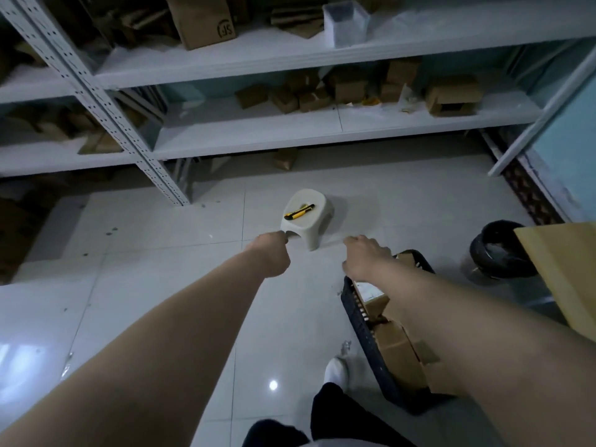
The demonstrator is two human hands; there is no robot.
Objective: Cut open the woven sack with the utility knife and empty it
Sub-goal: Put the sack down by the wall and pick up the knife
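Head view: "SF" logo on shelved cardboard box [200, 21]; utility knife [299, 211] on stool [310, 196].

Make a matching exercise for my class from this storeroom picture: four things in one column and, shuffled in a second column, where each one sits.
Things
1. utility knife
2. clear plastic tub
3. black crate
4. black bin

Places
A. on the upper shelf
B. on the floor, holding cardboard boxes
C. on top of the pale stool
D. on the floor beside the tan board

Pairs: 1-C, 2-A, 3-B, 4-D
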